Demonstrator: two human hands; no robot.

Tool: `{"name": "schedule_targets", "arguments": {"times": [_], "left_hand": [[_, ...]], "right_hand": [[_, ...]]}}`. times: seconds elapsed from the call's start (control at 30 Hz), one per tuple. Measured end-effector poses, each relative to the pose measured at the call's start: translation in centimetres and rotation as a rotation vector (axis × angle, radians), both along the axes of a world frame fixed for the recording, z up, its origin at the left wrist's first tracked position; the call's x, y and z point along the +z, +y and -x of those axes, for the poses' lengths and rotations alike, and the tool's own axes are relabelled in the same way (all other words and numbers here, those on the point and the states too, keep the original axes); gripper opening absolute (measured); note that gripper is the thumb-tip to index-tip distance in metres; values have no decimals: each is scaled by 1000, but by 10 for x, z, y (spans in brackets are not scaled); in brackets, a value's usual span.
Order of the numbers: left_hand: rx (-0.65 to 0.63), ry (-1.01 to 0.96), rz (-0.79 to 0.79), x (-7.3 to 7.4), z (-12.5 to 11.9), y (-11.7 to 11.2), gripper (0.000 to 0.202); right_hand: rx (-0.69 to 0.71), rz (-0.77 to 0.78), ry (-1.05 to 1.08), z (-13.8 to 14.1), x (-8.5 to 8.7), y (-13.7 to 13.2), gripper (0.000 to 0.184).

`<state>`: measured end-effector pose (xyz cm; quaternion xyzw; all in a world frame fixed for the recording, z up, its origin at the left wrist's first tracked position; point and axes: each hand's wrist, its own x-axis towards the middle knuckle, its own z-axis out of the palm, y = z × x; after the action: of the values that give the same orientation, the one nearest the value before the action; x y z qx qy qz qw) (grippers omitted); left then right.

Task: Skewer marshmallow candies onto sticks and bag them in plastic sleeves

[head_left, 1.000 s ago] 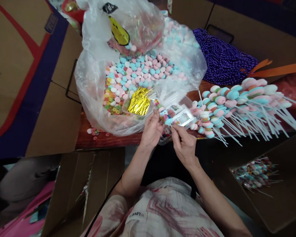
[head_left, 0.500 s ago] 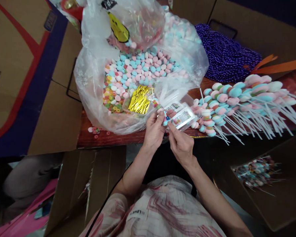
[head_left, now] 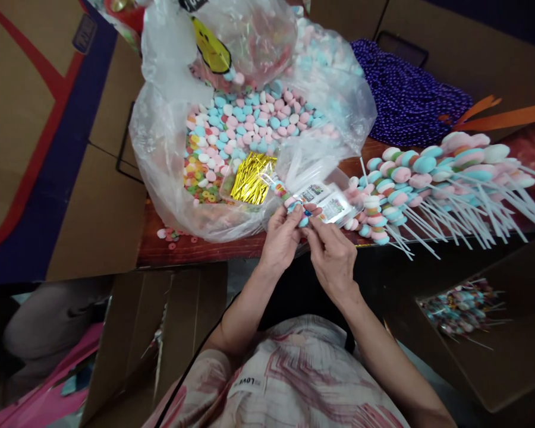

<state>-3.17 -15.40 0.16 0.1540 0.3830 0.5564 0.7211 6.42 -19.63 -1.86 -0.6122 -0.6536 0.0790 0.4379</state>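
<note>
A candy skewer [head_left: 280, 190] of small coloured sweets, seemingly in a clear wrapper, slants up and left from my fingers. My left hand [head_left: 280, 241] is closed around its lower part, thumb on top. At the bottom end, next to a blue sweet, my right hand [head_left: 335, 255] pinches with thumb and forefinger; the exact spot it grips is partly hidden. Just beyond my fingers lie clear packets with printed labels [head_left: 334, 207]. Gold twist ties [head_left: 253, 179] sit in a clear tray to the left of the skewer's tip.
A big plastic bag [head_left: 160, 178] spreads open over loose pink, blue and white sweets [head_left: 249, 119]. Finished-looking candy skewers [head_left: 401, 175] with white sticks pile up at the right. Behind them lie purple bead strings [head_left: 410, 98]. A cardboard box [head_left: 494, 368] at lower right holds wrapped skewers.
My right hand has shifted slightly up and right, its fingers closer to my left thumb. The skewer has moved a little left in view. Both hands remain closed at its lower end.
</note>
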Motion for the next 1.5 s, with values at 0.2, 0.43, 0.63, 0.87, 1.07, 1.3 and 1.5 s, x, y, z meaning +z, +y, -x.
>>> {"name": "schedule_targets", "arguments": {"times": [0.2,0.43,0.63,0.87,1.07,1.3,1.5], "left_hand": [[-14,11,-45,0,-1,-4,19],[31,32,-15,-4,-2,-7,19],[55,78,-14,-3,-7,-7,16],[30,17,-33,-2,-7,-9,24],[97,160,-84,-9,-4,-14,30],[69,297,-71,-6,-1,-7,28],[5,368,-119,-5,2,-1,24]], "right_hand": [[-38,-76,6,4,2,5,21],[-50,-33,39,8,-2,7,24],[-148,-92,-92,13,-9,11,29],[-130,-122,125,9,-2,18,16],[-144,-109,233,1,4,17,12],[-91,-227,201,1,1,17,7],[-55,-306,104,0,0,18,8]]}}
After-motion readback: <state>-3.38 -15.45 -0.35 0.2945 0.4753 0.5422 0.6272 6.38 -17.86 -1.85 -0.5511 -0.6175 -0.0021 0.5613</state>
